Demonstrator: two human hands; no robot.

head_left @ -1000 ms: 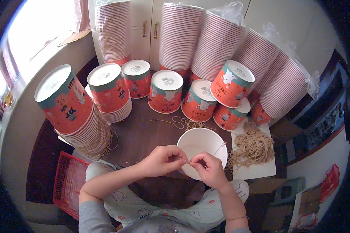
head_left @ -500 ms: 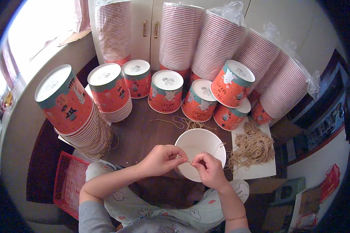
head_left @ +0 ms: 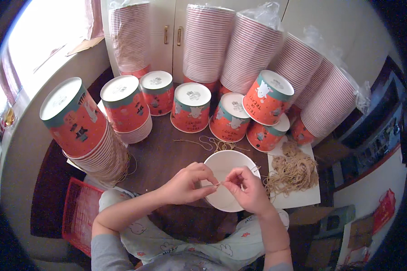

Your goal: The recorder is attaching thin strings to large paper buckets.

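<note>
A white-lined paper bucket (head_left: 227, 161) stands mouth up at the table's near edge, in front of me. Over its opening, my left hand (head_left: 189, 183) and my right hand (head_left: 248, 191) meet fingertip to fingertip. Both are closed in a pinch on a thin tan string (head_left: 220, 184), of which only a tiny bit shows between the fingers. A short piece of cord shows at the bucket's right rim. To the right, a tangled heap of tan strings (head_left: 295, 170) lies on a white sheet (head_left: 303, 198).
Upside-down orange and green buckets (head_left: 191, 108) stand across the table, one resting on others. Tall plastic-wrapped bucket stacks (head_left: 208, 43) line the back. A leaning stack (head_left: 77, 122) with strings hanging from it is at left, above a red basket (head_left: 83, 212). Loose strings (head_left: 208, 143) lie behind the white-lined bucket.
My right hand has turned, its fingers more raised and spread, and the left fingers have shifted slightly. Both hands still pinch at the same spot over the bucket.
</note>
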